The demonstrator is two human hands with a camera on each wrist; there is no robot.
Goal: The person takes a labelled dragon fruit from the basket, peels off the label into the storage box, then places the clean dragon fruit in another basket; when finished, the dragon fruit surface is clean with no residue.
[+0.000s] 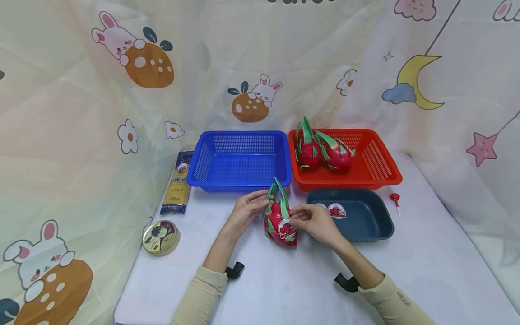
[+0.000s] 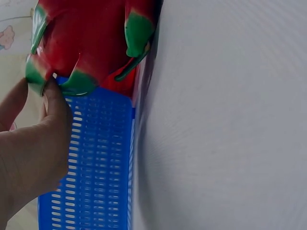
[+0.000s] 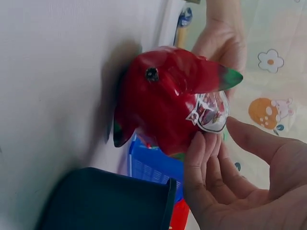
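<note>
A red dragon fruit (image 1: 274, 220) with green leaf tips rests on the white table in front of the baskets. My left hand (image 1: 248, 211) pinches a green-tipped scale of the dragon fruit (image 2: 91, 43) between thumb and finger, as the left wrist view shows. A round sticker (image 3: 211, 111) with a red fruit picture lies against the fruit's side. At its edge, the thumb and fingertips of my right hand (image 1: 314, 221) pinch the sticker. How much of the sticker adheres cannot be seen.
Behind stand a blue basket (image 1: 243, 186) and a red basket (image 1: 382, 162) holding two dragon fruits (image 1: 339, 158). A dark tray (image 1: 365, 221) with stickers (image 1: 337, 211) is at right, near a red lollipop (image 1: 395, 197). Left lie a pasta packet (image 1: 177, 185) and round tin (image 1: 161, 238).
</note>
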